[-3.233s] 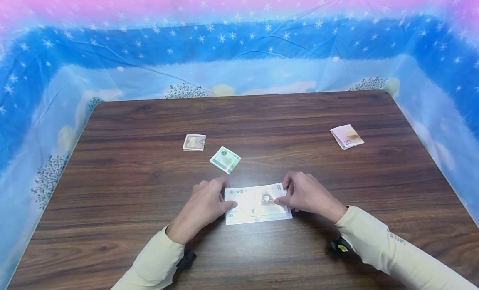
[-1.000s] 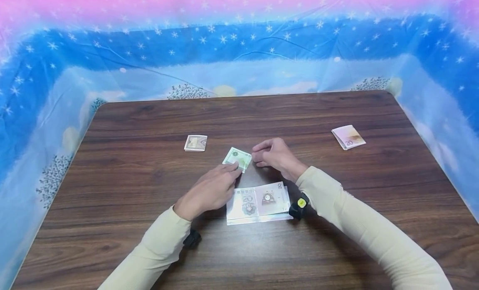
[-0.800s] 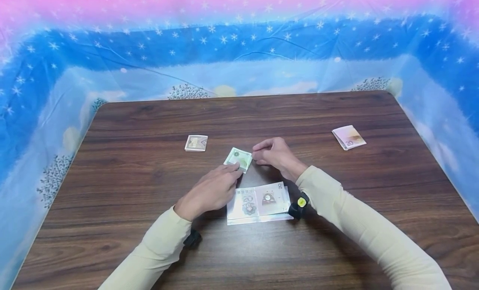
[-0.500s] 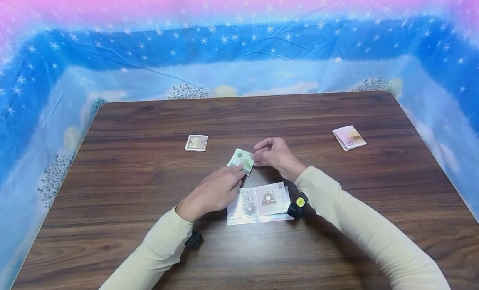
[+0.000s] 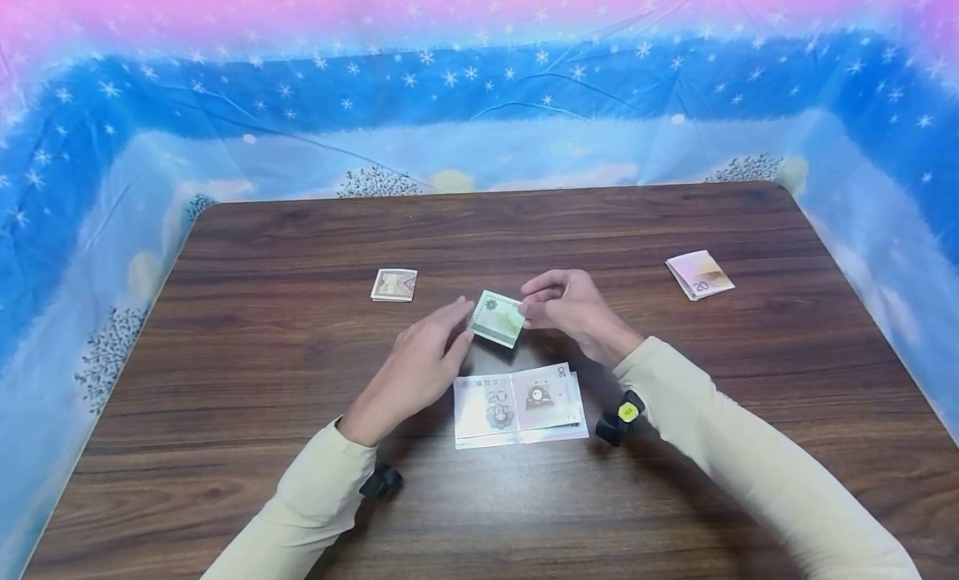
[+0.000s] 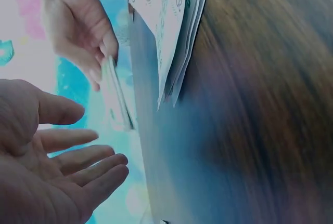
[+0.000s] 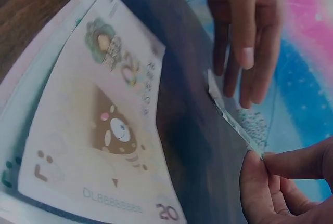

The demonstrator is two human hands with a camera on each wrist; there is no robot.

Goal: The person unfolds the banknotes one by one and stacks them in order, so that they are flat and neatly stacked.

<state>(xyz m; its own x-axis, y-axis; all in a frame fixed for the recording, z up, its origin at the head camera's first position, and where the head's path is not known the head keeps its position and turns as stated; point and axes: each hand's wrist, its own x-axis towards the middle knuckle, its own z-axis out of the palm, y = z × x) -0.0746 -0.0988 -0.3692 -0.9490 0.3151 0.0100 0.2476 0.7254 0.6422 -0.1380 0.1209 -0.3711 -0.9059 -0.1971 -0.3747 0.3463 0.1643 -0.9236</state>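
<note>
A folded green banknote (image 5: 497,320) is raised off the table in the head view, its right edge pinched between the thumb and fingers of my right hand (image 5: 580,309). The right wrist view shows that pinch on the note's edge (image 7: 237,122) close up. My left hand (image 5: 419,364) is at the note's left side, thumb and fingers spread; in the left wrist view its fingers (image 6: 78,156) are extended and hold nothing. Nearer me lies a stack of unfolded banknotes (image 5: 517,405) with a middle crease, a 20 note (image 7: 114,120) on top.
A small folded brownish banknote (image 5: 394,285) lies at the back left of the wooden table (image 5: 262,355). Another folded note marked 20 (image 5: 700,274), pinkish, lies at the back right. Blue and pink snowflake cloth (image 5: 449,89) hangs around the table's far edges.
Earlier both hands were at the unfolded stack, then moved to the green banknote. The note has since shifted right and been lifted by my right hand; my left fingers have come off its front.
</note>
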